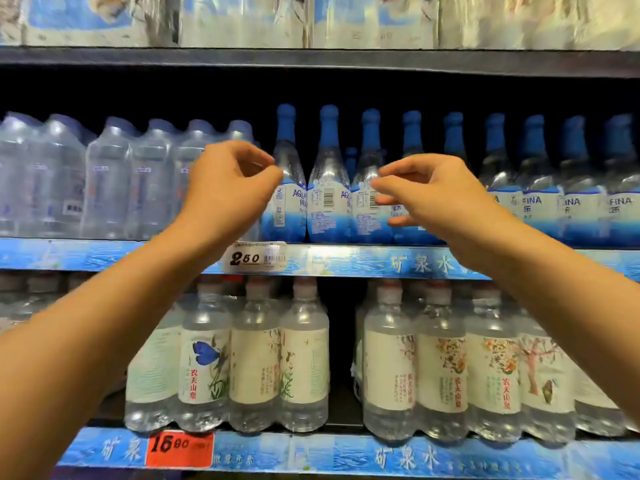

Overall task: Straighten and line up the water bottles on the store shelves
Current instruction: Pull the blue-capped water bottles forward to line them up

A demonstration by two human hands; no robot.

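Both hands empty, raised | blue-capped bottles upright | shelf

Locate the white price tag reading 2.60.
In the head view, the white price tag sits on the middle shelf's blue front rail, left of centre, just under the left hand.

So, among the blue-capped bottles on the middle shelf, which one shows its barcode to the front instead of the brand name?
The blue-capped bottle between the two hands: its label shows a barcode and small print, while most of the others show brand letters.
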